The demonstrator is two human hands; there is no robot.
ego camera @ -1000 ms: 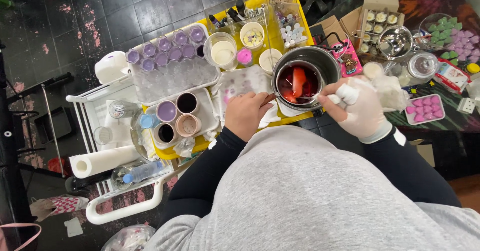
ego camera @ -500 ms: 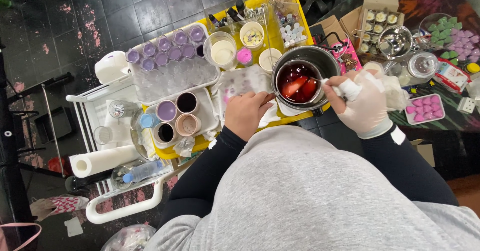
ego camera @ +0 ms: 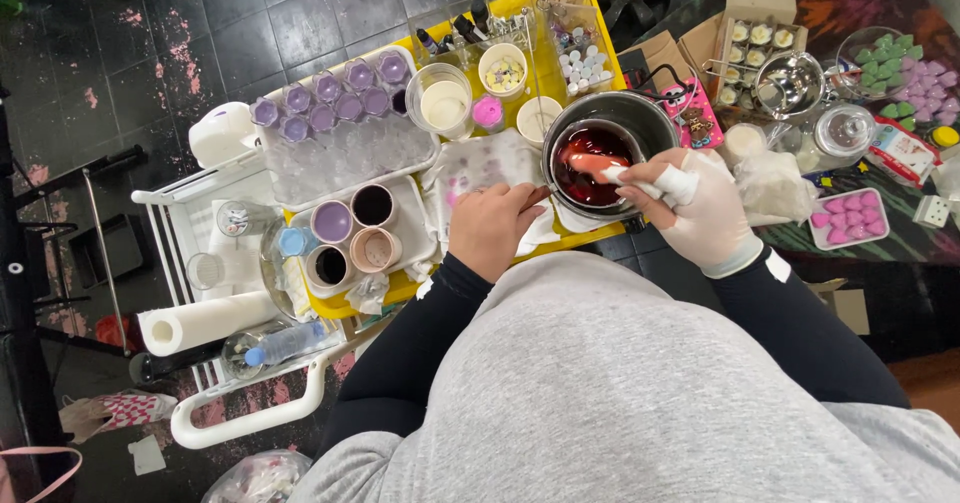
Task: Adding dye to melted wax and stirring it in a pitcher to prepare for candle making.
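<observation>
1. Moved since before: spatula (ego camera: 600, 166) now lower in red pot (ego camera: 598, 150), upper middle.
2. Lies sideways, tip pointing left.
3. Gloved right hand (ego camera: 700, 213) pinching handle; left hand (ego camera: 490, 228) curled on cloth (ego camera: 480, 168).

The gloved right hand (ego camera: 705, 218) has been drawn in from beside the metal pot (ego camera: 605, 153) to its near rim, and the pale spatula (ego camera: 618, 171) held in it, seen upright in the dark red liquid (ego camera: 588, 163) a second ago and hardly visible half a second ago, is now laid low across the liquid's surface, its tip pointing toward the left. The left hand (ego camera: 490, 228) has been shifted only slightly on the stained white cloth (ego camera: 480, 168), its fingers now reaching a little nearer the pot's edge
</observation>
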